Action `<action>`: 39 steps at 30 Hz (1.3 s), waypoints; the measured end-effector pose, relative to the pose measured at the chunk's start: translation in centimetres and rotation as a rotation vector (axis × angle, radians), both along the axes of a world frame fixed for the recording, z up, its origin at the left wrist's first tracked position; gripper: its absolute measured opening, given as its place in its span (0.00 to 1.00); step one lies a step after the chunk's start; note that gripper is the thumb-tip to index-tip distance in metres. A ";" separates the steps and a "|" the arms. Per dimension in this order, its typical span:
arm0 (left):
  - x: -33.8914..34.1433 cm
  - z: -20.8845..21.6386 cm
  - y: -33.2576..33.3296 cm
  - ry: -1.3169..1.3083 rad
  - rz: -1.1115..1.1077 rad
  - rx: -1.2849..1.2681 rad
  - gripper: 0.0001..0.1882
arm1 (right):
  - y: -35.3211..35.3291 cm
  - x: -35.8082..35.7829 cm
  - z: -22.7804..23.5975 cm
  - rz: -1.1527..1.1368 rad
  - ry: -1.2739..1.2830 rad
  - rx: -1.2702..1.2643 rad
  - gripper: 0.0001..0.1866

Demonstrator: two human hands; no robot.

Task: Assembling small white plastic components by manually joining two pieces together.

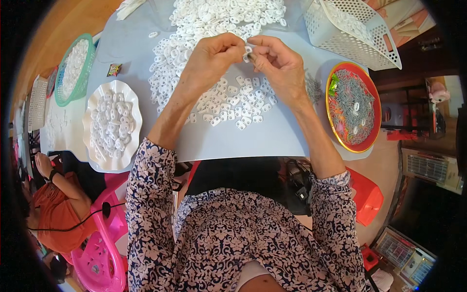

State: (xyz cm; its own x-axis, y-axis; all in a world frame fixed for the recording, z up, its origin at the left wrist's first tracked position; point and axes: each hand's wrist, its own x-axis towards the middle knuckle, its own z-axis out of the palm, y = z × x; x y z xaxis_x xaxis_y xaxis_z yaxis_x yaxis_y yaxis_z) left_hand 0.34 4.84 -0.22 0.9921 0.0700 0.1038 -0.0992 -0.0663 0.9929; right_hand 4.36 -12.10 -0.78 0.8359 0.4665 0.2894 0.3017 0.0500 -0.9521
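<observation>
Over the middle of the table, my left hand (pixel 210 59) and my right hand (pixel 278 64) meet at the fingertips. Between them is a small white oval plastic piece (pixel 247 49); both hands are closed in a pinch on it. Whether the right fingers also hold a screw is too small to tell. Beneath and in front of my hands lie loose white plastic pieces (pixel 228 108), which have small holes. A larger heap of white pieces (pixel 221 18) spreads beyond. To my right, a red tray with a yellow rim (pixel 332 119) holds many thin grey screws and a few white pieces.
A scalloped white dish (pixel 137 121) full of white pieces stands at the left of the pale table (pixel 219 146). Perforated baskets, one white (pixel 335 41) and one green (pixel 88 73), hold more. A small wrapped packet (pixel 114 70) lies nearby. Another person (pixel 63 209) sits at left beside a pink chair (pixel 104 263).
</observation>
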 end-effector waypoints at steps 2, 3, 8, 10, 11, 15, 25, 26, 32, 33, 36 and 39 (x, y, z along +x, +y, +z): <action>0.0 0.2 0.0 0.022 -0.060 0.160 0.12 | 0.0 -0.1 0.1 -0.007 0.004 0.000 0.13; -0.1 0.3 -0.2 0.021 -0.061 0.159 0.12 | -0.1 0.0 0.0 -0.019 0.004 0.012 0.12; -0.1 0.2 -0.9 -0.121 0.007 0.065 0.16 | 0.0 0.2 0.0 -0.071 0.005 0.104 0.12; -0.1 0.1 -1.4 -0.102 -0.018 0.076 0.16 | -0.1 0.2 0.0 -0.061 0.018 0.068 0.12; -0.2 0.0 -1.5 -0.082 -0.036 0.087 0.17 | -0.1 0.2 -0.1 -0.058 0.019 0.069 0.12; -0.2 -0.1 -1.3 -0.040 -0.037 0.098 0.17 | 0.1 0.0 -0.1 -0.036 0.008 0.074 0.13; -0.3 0.3 -1.6 0.004 -0.041 0.086 0.17 | 0.2 0.0 -0.4 -0.011 -0.149 0.020 0.15; -0.4 0.3 -1.6 -0.001 -0.040 0.074 0.17 | 0.2 0.1 -0.5 -0.010 -0.148 0.020 0.15; -0.5 0.2 -1.1 0.029 -0.111 0.142 0.17 | 0.1 0.0 -0.1 -0.088 -0.328 -0.134 0.13; -0.5 0.3 -1.3 0.028 -0.112 0.142 0.17 | 0.0 -0.1 0.0 -0.104 -0.373 -0.147 0.13; -0.6 0.5 -1.3 0.048 -0.108 0.097 0.17 | -0.1 -0.2 0.3 -0.112 -0.437 -0.167 0.13; -0.3 -0.1 -0.8 0.026 -0.159 0.141 0.18 | -0.3 -0.2 0.5 -0.111 -0.457 -0.184 0.14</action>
State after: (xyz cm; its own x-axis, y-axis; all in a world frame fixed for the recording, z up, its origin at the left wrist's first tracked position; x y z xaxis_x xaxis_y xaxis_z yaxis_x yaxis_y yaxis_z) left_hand 0.05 4.01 -0.33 0.9920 -0.1008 0.0755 -0.0938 -0.1907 0.9772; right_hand 4.12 -12.36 -0.24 0.6906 0.4597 0.5583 0.6834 -0.1623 -0.7117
